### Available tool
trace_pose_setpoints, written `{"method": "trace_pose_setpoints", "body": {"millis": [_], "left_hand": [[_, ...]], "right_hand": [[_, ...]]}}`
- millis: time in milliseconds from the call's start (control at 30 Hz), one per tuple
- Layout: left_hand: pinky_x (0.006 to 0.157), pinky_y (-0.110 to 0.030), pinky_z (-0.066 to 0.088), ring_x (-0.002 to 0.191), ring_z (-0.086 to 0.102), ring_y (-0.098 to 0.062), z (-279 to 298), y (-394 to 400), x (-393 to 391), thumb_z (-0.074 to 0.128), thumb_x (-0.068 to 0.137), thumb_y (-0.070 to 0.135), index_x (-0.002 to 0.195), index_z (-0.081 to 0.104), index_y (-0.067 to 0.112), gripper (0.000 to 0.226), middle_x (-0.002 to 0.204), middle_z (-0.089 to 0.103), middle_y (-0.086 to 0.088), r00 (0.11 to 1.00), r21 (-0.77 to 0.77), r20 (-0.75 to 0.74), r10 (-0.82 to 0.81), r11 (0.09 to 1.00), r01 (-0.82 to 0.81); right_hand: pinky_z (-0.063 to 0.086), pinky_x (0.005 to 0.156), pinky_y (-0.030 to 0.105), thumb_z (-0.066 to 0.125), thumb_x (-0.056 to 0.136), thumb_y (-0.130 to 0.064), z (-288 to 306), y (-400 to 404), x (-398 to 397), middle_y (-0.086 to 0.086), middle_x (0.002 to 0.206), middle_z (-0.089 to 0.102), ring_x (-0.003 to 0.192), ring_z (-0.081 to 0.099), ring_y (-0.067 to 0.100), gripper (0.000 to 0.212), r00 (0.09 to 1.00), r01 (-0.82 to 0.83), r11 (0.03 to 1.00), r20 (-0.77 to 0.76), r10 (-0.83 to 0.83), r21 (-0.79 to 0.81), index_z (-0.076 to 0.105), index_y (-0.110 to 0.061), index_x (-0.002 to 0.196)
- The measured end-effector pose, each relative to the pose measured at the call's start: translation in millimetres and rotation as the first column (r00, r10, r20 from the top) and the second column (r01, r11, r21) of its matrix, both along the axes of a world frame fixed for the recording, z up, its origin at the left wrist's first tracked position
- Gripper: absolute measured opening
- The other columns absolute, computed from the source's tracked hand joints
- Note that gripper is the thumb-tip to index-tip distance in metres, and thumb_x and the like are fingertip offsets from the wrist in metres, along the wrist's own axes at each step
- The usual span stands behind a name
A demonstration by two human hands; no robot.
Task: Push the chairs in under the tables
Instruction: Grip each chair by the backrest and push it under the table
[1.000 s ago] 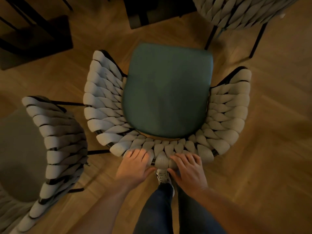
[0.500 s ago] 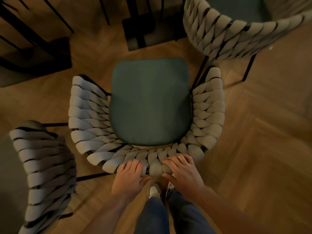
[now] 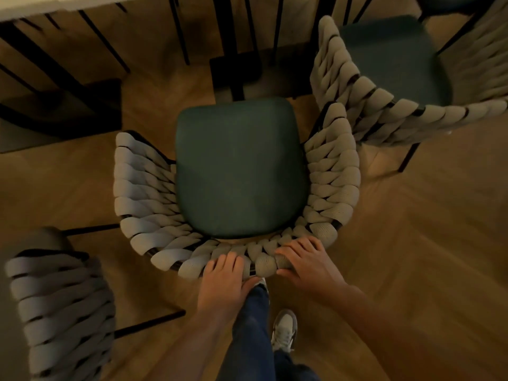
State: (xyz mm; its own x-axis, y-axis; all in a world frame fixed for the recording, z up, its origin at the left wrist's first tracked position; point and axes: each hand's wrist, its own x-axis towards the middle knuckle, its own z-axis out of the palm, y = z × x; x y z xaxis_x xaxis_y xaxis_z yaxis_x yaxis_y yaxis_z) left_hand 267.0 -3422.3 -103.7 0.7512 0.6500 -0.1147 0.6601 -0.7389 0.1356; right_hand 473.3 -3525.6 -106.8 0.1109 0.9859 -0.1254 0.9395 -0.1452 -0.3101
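Note:
A chair with a dark green seat cushion [image 3: 239,169] and a woven grey rope backrest [image 3: 143,193] stands in front of me. My left hand [image 3: 224,281] grips the top of the backrest at its rear middle, fingers over the rope and thumb behind. My right hand [image 3: 308,264] grips the same rim just to the right. The pale table edge [image 3: 41,5] shows at the top left, with black table legs [image 3: 233,50] beyond the chair's front.
A second woven chair [image 3: 384,78] stands at the upper right, close to the held chair's right arm. A third woven chair [image 3: 60,303] is at the lower left. My legs and a pale shoe [image 3: 284,329] are below, on the wooden floor [image 3: 412,243].
The chair has moved forward toward the table with both hands on its backrest. The right-hand chair and the table edge have come further into view, and I have stepped forward.

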Motion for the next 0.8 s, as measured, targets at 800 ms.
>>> {"method": "trace_pose_setpoints", "body": {"millis": [800], "left_hand": [[0.081, -0.034, 0.047, 0.091, 0.057, -0.017, -5, 202, 84, 0.034, 0.090, 0.065, 0.103, 0.059, 0.025, 0.050, 0.099, 0.059, 0.005, 1.000, -0.029, -0.011, 0.019, 0.999, -0.020]], "right_hand": [[0.026, 0.115, 0.039, 0.030, 0.096, -0.061, 17, 201, 87, -0.005, 0.133, 0.057, 0.128, 0.045, 0.019, 0.057, 0.995, -0.010, 0.983, -0.104, -0.010, -0.186, 0.052, -0.027, 0.136]]}}
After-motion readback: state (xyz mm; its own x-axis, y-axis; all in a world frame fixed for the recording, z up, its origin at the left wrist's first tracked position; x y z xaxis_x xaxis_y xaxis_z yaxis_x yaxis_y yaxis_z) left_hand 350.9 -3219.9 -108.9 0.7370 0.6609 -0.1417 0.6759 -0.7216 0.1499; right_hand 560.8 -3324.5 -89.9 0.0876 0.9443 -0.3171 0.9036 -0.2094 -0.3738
